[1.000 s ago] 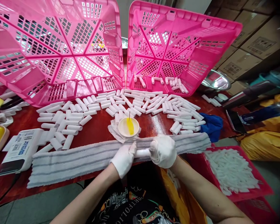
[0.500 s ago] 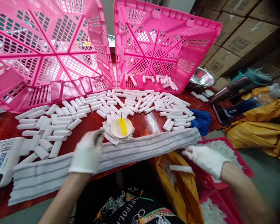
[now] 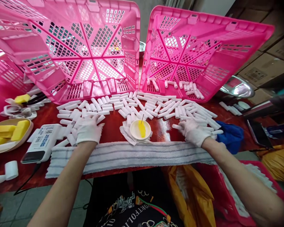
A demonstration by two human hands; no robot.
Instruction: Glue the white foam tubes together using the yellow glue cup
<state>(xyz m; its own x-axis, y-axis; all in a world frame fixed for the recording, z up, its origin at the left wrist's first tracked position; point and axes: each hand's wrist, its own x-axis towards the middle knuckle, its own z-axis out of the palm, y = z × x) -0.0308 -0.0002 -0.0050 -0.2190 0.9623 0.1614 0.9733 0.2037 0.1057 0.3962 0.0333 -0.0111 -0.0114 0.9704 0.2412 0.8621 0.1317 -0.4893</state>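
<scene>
Shirt (image 3: 135, 206) lettered "PORTFOLIO", left hand (image 3: 88, 130) spread over white tubes (image 3: 71, 106), right hand (image 3: 193, 131) among them, grip unclear

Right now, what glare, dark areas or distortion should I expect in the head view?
Head view: glare on the red table between the small bowl and right hand; bright reflections on the metal basin. Same view: upper right corner falls dark; the pink baskets look stretched outward, probably wide-angle lens.
</scene>
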